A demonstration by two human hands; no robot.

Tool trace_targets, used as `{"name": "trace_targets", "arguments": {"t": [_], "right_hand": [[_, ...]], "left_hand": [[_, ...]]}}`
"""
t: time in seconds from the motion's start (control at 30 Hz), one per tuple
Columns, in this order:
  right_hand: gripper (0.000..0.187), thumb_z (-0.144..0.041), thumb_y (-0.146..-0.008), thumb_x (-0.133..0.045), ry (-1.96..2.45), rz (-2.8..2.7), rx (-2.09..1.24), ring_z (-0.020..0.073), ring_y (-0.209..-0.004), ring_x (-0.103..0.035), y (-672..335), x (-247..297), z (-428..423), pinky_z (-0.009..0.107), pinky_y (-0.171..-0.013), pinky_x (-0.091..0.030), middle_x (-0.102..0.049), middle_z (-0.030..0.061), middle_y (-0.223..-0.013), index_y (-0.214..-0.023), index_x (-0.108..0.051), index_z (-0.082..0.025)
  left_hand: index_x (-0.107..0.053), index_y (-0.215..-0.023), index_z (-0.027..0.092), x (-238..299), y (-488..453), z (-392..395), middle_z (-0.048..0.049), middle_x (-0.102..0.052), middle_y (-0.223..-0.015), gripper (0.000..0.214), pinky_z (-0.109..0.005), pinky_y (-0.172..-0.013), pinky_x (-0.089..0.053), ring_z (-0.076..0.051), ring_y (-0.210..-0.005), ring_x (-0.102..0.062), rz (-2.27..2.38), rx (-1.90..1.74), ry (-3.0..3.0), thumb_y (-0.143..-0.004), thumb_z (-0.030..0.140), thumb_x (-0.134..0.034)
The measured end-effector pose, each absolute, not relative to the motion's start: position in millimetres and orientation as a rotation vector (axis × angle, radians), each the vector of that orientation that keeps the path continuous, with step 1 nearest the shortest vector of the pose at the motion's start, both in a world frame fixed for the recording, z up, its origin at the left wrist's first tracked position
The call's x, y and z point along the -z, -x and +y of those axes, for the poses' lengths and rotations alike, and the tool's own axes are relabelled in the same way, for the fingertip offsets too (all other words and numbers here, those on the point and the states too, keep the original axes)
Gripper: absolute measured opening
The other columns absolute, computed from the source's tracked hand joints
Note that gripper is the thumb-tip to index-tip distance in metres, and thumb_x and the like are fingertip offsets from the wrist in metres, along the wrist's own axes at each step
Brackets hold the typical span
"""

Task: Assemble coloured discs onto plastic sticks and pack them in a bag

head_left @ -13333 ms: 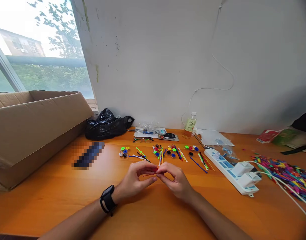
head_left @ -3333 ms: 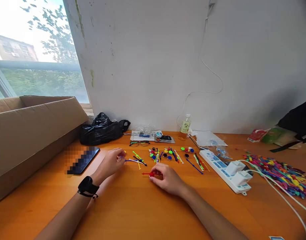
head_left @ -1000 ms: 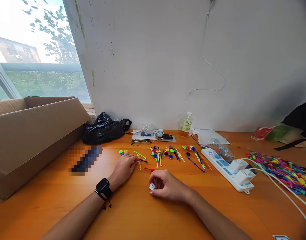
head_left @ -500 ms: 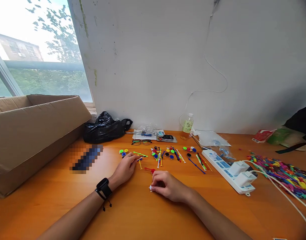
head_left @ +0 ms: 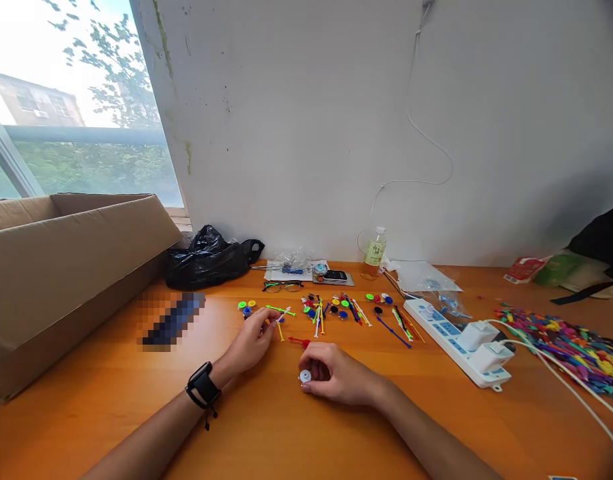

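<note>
My right hand point(head_left: 331, 373) pinches a small white plastic disc point(head_left: 305, 377) with a raised centre, between thumb and fingers just above the table. My left hand point(head_left: 256, 337) is closed on a white plastic arrow point(head_left: 283, 313), its tip sticking out to the upper right. Just beyond my right hand lies a red arrow point(head_left: 297, 342) with a red round piece, partly hidden by the fingers. A yellow arrow point(head_left: 281, 331) and a green arrow point(head_left: 281, 310) lie beside my left hand. Green and yellow discs point(head_left: 243, 306) rest behind it.
Several coloured arrows and discs point(head_left: 344, 305) spread across the table's middle. A power strip point(head_left: 456, 343) with plugs and cables stands right, near a colourful pile point(head_left: 561, 340). Left is a cardboard box point(head_left: 76, 267); behind are a black bag point(head_left: 211, 260), glasses point(head_left: 283, 286) and a bottle point(head_left: 374, 253).
My left hand has lifted the white arrow, so its tip now points up. In my right hand the white disc has tilted, showing its round face with the centre.
</note>
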State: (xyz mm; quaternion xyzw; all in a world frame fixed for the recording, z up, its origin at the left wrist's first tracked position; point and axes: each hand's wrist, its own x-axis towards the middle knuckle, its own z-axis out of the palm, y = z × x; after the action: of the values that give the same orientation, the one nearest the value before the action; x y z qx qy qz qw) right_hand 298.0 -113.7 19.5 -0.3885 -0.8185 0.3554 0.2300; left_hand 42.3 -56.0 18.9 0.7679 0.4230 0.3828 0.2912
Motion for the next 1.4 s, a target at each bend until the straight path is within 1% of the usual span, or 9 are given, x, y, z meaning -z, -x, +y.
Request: {"name": "trace_targets", "arguments": {"t": [0.17,0.3,0.37,0.57,0.67,0.83,1.03,1.27,1.4], "right_hand": [[0.015,-0.028,-0.086,-0.075,1.087,-2.257,-0.983,0.0145,-0.077,-0.058,-297,-24,-115,0.024,-0.068,-0.047,-0.065,0.0029,-0.095,-0.097,-0.072,-0.020],[0.013,-0.026,-0.086,-0.073,1.096,-2.262,-0.972,0.0144,-0.076,-0.058,-296,-24,-116,0.024,-0.067,-0.047,-0.065,0.0030,-0.095,-0.097,-0.073,-0.020],[0.012,-0.025,-0.086,-0.072,1.088,-2.266,-0.963,0.0145,-0.076,-0.058,-296,-24,-116,0.024,-0.067,-0.046,-0.065,0.0031,-0.095,-0.097,-0.073,-0.020],[0.016,-0.020,-0.081,-0.075,1.078,-2.286,-0.940,0.0144,-0.075,-0.057,-296,-23,-115,0.024,-0.066,-0.044,-0.065,0.0025,-0.093,-0.097,-0.074,-0.020],[0.015,-0.020,-0.082,-0.074,1.084,-2.280,-0.940,0.0141,-0.074,-0.056,-296,-21,-115,0.024,-0.065,-0.044,-0.065,0.0024,-0.093,-0.097,-0.073,-0.020],[0.015,-0.018,-0.081,-0.072,1.084,-2.267,-0.937,0.0142,-0.074,-0.056,-297,-19,-114,0.023,-0.065,-0.043,-0.065,0.0021,-0.092,-0.096,-0.072,-0.020],[0.014,-0.017,-0.082,-0.070,1.065,-2.271,-0.908,0.0141,-0.073,-0.057,-294,-21,-116,0.024,-0.065,-0.043,-0.064,0.0023,-0.091,-0.096,-0.073,-0.019],[0.020,-0.023,-0.080,-0.078,1.075,-2.269,-0.905,0.0145,-0.075,-0.056,-292,-30,-120,0.023,-0.065,-0.043,-0.063,0.0016,-0.091,-0.100,-0.073,-0.021],[0.017,-0.028,-0.087,-0.075,1.090,-2.233,-0.879,0.0154,-0.077,-0.057,-293,-34,-121,0.025,-0.067,-0.044,-0.065,0.0026,-0.093,-0.103,-0.072,-0.021]], "left_hand": [[-0.062,-0.109,0.019,-14,-29,-51,-0.0132,-0.072,-0.105,0.026,-0.038,-0.084,-0.049,-0.028,-0.096,-0.067,1.374,-0.840,-2.241,-0.103,0.023,-0.038],[-0.065,-0.123,0.019,-19,-21,-49,-0.0157,-0.073,-0.119,0.037,-0.039,-0.087,-0.047,-0.030,-0.107,-0.068,1.536,-0.706,-2.355,-0.098,0.013,-0.038],[-0.069,-0.121,0.023,-25,-21,-50,-0.0124,-0.076,-0.115,0.037,-0.036,-0.085,-0.047,-0.029,-0.104,-0.069,1.571,-0.697,-2.354,-0.099,0.017,-0.041],[-0.074,-0.082,0.025,-38,-26,-58,-0.0064,-0.071,-0.075,0.034,-0.029,-0.062,-0.034,-0.024,-0.069,-0.065,1.702,-0.610,-2.354,-0.101,0.042,-0.052],[-0.074,-0.083,0.025,-39,-26,-58,-0.0076,-0.072,-0.076,0.035,-0.029,-0.063,-0.034,-0.025,-0.070,-0.066,1.774,-0.564,-2.361,-0.101,0.045,-0.052],[-0.073,-0.087,0.026,-42,-22,-55,-0.0069,-0.073,-0.081,0.030,-0.029,-0.063,-0.033,-0.025,-0.072,-0.066,1.838,-0.541,-2.337,-0.101,0.036,-0.049],[-0.077,-0.110,0.031,-42,-19,-54,-0.0058,-0.077,-0.096,0.029,-0.029,-0.067,-0.035,-0.025,-0.083,-0.070,1.743,-0.580,-2.277,-0.100,0.030,-0.049],[-0.068,-0.084,0.022,-39,-20,-50,-0.0033,-0.065,-0.072,0.029,-0.029,-0.063,-0.033,-0.021,-0.067,-0.058,1.631,-0.791,-2.134,-0.100,0.039,-0.050],[-0.070,-0.090,0.018,-51,-27,-57,-0.0051,-0.069,-0.085,0.032,-0.029,-0.070,-0.042,-0.021,-0.079,-0.060,1.212,-1.010,-1.710,-0.094,0.048,-0.061]]}}
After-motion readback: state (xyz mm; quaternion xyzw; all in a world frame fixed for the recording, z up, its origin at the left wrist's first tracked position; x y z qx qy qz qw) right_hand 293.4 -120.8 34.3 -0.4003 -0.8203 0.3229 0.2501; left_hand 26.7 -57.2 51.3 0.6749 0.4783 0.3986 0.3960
